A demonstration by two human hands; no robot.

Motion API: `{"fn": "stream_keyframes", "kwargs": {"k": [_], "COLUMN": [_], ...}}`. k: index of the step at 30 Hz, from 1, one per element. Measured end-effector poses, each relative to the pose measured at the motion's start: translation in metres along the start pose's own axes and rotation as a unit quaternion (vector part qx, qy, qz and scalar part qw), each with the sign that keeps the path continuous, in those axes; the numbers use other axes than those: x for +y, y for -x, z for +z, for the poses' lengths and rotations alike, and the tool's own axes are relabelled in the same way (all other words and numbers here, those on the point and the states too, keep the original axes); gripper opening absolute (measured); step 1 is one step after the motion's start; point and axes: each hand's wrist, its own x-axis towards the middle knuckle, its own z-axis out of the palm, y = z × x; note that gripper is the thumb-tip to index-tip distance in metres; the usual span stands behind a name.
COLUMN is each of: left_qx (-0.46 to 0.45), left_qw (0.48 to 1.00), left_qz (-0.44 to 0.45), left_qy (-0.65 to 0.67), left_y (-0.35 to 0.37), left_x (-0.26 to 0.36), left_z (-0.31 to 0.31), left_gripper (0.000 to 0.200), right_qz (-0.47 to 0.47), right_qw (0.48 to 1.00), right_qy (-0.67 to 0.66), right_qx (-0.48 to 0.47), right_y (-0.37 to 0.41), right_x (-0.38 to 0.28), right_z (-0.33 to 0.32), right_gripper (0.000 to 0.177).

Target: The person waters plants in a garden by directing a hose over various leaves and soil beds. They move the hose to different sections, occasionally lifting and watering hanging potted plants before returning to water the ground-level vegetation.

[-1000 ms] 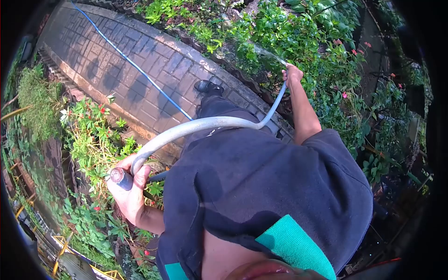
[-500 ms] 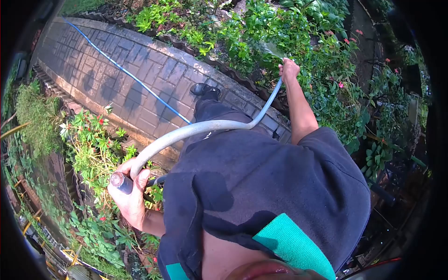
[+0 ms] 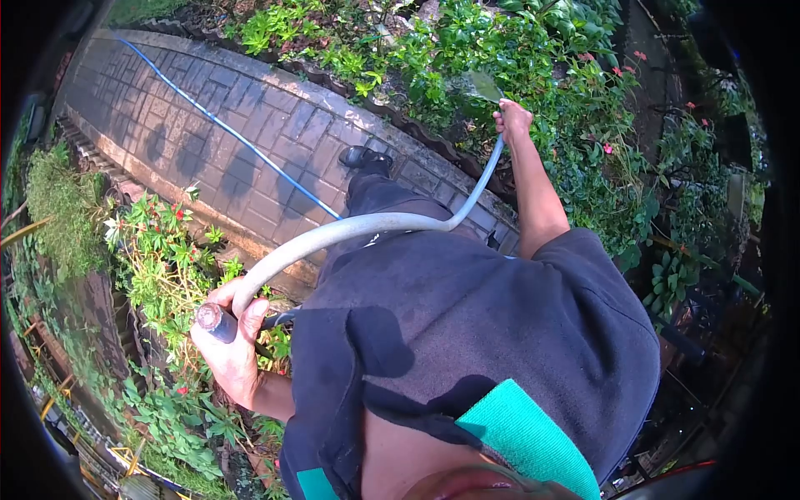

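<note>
My left hand (image 3: 233,354), at the lower left, is wrapped round the thick pale part of a hose (image 3: 358,225) and a dark cylindrical handle (image 3: 214,322) with a worn round end. From there the hose curves across the front of my body to my right hand (image 3: 514,121) at the upper right. The fingers of my right hand are closed round the hose's end, and a fan of water (image 3: 481,86) sprays from it over the green plants (image 3: 454,62).
A brick path (image 3: 208,125) runs from the upper left to my feet, with a blue hose length (image 3: 225,125) along it. My dark shoe (image 3: 365,157) stands on the bricks. Flowering plants (image 3: 158,275) grow on the left, beside a ridged border (image 3: 100,162).
My right hand has shifted very slightly up and to the left with the hose end. The water fan looks a little wider. My left hand keeps its hold, almost unmoved.
</note>
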Motion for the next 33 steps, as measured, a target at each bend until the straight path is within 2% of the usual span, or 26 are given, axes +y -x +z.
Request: {"fn": "stream_keyframes", "kwargs": {"k": [3, 6, 9, 16, 22, 29, 32, 33], "left_qx": [0.002, -0.003, 0.001, 0.057, 0.087, 0.102, 0.072, 0.048], "left_qw": [1.000, 1.000, 1.000, 0.996, 0.995, 0.992, 0.994, 0.993], "left_qz": [-0.002, -0.015, 0.008, -0.065, -0.056, -0.071, -0.076, -0.086], "left_qy": [0.002, -0.019, -0.006, 0.022, 0.014, 0.036, 0.043, 0.065], "left_y": [0.001, 0.003, 0.005, 0.016, 0.019, -0.016, -0.044, -0.054], "left_x": [-0.001, 0.002, -0.003, -0.002, -0.013, -0.004, -0.002, 0.003], "left_z": [-0.003, -0.006, -0.010, -0.018, -0.027, -0.028, -0.036, -0.041], "left_gripper": [0.038, 0.037, 0.036, 0.036, 0.034, 0.041, 0.044, 0.038], "right_qz": [0.026, 0.013, 0.012, -0.004, -0.020, -0.049, -0.052, -0.052], "right_qw": [1.000, 0.998, 0.996, 0.991, 0.979, 0.962, 0.958, 0.957], "right_qy": [0.011, -0.008, 0.011, 0.033, 0.094, 0.117, 0.117, 0.124], "right_qx": [-0.010, -0.057, -0.083, -0.133, -0.178, -0.241, -0.255, -0.256], "right_y": [0.006, 0.006, 0.003, 0.007, 0.015, 0.025, 0.022, 0.019], "right_x": [-0.007, -0.008, -0.010, -0.021, -0.032, -0.040, -0.044, -0.045], "right_z": [0.006, 0.014, 0.023, 0.056, 0.102, 0.165, 0.195, 0.206], "right_gripper": [0.014, 0.013, 0.012, 0.016, 0.017, 0.019, 0.020, 0.020]}}
